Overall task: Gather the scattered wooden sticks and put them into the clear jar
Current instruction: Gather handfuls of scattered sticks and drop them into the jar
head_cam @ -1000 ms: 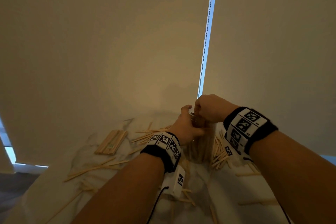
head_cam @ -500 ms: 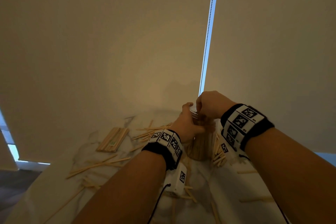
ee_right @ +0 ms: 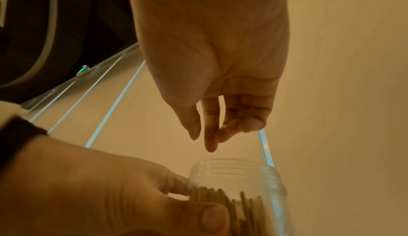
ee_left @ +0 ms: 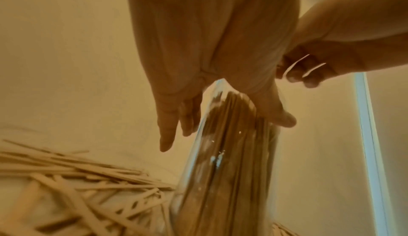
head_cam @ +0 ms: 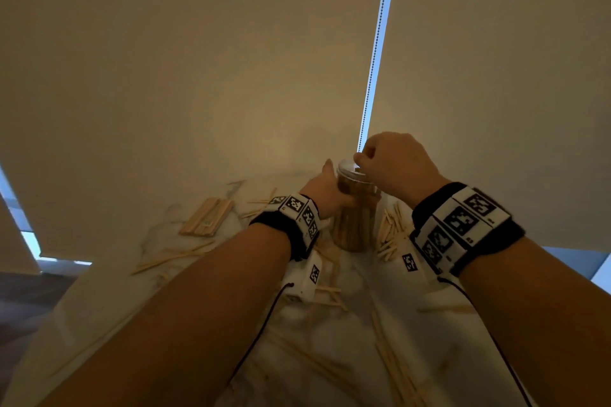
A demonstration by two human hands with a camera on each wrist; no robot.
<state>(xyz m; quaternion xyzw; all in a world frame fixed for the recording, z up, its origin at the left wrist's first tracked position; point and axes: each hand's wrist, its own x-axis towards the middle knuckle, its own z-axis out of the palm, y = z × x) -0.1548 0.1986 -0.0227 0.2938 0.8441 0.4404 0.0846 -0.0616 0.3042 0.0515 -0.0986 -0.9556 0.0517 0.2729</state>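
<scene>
The clear jar (head_cam: 355, 211) stands upright on the white marble table (head_cam: 439, 350), packed with wooden sticks (ee_right: 249, 205) that end below its threaded rim. My left hand (head_cam: 329, 190) grips the jar's upper part, thumb on the near side and fingers on the far side (ee_left: 220, 86). My right hand (head_cam: 386, 163) hovers just above the jar mouth, fingers hanging loosely and holding nothing (ee_right: 205, 138). Loose sticks lie right of the jar (head_cam: 390, 235), left of it (head_cam: 175, 256) and near me (head_cam: 393, 363).
A neat stack of sticks (head_cam: 208, 218) lies at the back left. Cream roller blinds with a bead chain (head_cam: 373, 69) hang right behind the table. The table's left edge drops to dark floor (head_cam: 20, 297). More sticks are piled left of the jar base (ee_left: 77, 187).
My right hand has lifted off the jar mouth and now hangs above it with nothing in it. The left hand kept hold of the jar.
</scene>
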